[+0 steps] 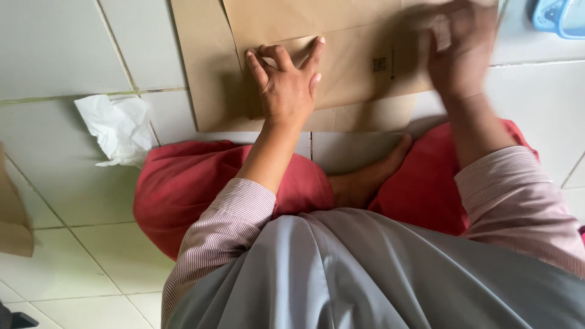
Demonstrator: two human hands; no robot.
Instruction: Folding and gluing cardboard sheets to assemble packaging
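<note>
A flat sheet of brown cardboard (353, 67) with folded flaps lies on the white tiled floor in front of my crossed legs in red trousers (183, 183). My left hand (286, 82) presses flat on the cardboard's left part, fingers spread. My right hand (460, 52) is blurred with motion over the cardboard's right flap, seemingly touching it; whether it grips the flap I cannot tell. A small printed square code (379, 64) sits between the hands.
A crumpled white tissue (119, 128) lies on the tiles to the left. A brown cardboard piece (12, 213) shows at the left edge. A light blue plastic object (557, 17) sits at the top right corner. My bare foot (365, 180) rests between my knees.
</note>
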